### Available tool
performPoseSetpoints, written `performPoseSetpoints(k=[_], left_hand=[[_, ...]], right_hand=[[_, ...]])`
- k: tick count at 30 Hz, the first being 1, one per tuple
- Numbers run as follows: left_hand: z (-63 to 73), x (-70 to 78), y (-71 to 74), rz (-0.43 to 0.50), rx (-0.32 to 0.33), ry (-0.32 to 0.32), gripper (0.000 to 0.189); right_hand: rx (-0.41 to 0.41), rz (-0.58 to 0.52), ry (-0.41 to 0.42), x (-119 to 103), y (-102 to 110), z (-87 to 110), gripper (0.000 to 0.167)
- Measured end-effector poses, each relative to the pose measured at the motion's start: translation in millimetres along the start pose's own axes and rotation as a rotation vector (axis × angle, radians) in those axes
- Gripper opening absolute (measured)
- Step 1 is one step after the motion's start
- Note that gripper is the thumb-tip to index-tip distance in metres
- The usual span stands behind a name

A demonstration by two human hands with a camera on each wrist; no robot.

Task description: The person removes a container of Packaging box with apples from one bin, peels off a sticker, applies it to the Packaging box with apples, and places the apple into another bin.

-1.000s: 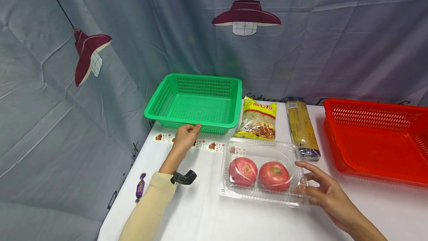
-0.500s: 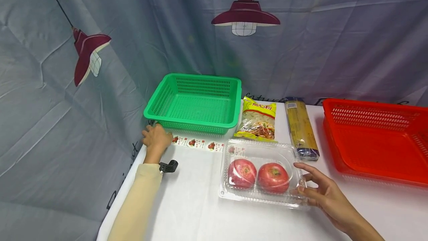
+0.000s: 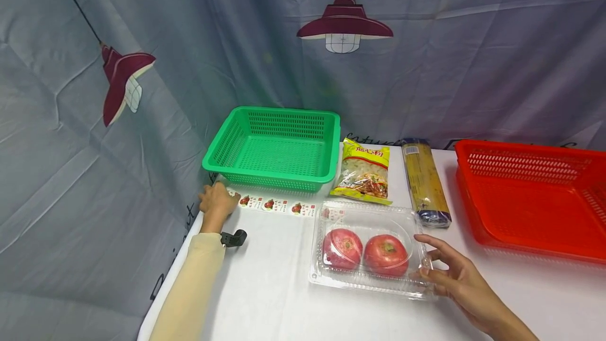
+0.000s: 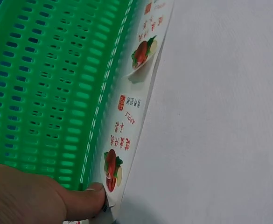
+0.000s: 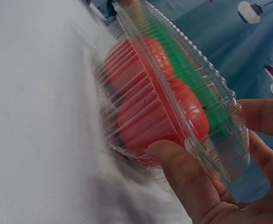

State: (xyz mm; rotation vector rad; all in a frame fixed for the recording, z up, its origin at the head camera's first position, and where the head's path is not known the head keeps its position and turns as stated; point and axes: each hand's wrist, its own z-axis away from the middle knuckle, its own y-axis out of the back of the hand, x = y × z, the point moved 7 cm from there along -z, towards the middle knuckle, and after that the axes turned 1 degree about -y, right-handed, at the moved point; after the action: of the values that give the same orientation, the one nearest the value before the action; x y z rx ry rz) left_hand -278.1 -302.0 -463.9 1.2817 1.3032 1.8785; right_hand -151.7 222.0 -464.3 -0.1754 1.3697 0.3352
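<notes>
My left hand (image 3: 218, 204) is at the left end of a strip of apple stickers (image 3: 279, 205), just in front of the green basket. In the left wrist view the thumb (image 4: 87, 201) pinches the strip's end; the other fingers are hidden. Farther along, one sticker (image 4: 142, 58) has an edge curled up. My right hand (image 3: 456, 280) grips the right edge of a clear plastic clamshell box (image 3: 369, 214), thumb at the front and fingers behind. Inside the box sit two red apples (image 3: 342, 250), side by side. The box covers the strip's right end.
The green basket (image 3: 326, 175) stands at the back left. Behind the box lie a yellow pasta bag (image 3: 363, 170) and a long pack of noodles (image 3: 426, 180). A red basket (image 3: 525, 241) is at the right. Grey curtains (image 3: 118, 183) close the left and back.
My left hand has moved left along the strip, from in front of the green basket's middle to the strip's left end. The sleeve now covers the purple wrapped candy. My right hand keeps its grip.
</notes>
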Motion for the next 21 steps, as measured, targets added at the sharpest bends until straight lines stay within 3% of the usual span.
performPoseSetpoints(k=[4, 8, 13, 17, 21], left_hand=[[0.2, 0.8, 4.0, 0.088, 0.042, -0.017, 0.046], [2.7, 8.3, 14.7, 0.211, 0.120, -0.105, 0.051], [10.8, 18.2, 27.4, 0.357, 0.167, -0.209, 0.049], [21.0, 19.2, 33.4, 0.435, 0.168, -0.209, 0.039], [31.4, 19.1, 36.7, 0.534, 0.115, -0.190, 0.031]], right_hand=[[0.008, 0.008, -0.018, 0, -1, 0.5, 0.063], [0.011, 0.017, -0.029, -1, -2, 1.1, 0.064], [0.036, 0.044, -0.072, -2, -2, 1.4, 0.064], [0.054, 0.079, -0.160, 1, 0, 0.7, 0.065], [0.038, 0.113, -0.201, 1, 0, 0.7, 0.068]])
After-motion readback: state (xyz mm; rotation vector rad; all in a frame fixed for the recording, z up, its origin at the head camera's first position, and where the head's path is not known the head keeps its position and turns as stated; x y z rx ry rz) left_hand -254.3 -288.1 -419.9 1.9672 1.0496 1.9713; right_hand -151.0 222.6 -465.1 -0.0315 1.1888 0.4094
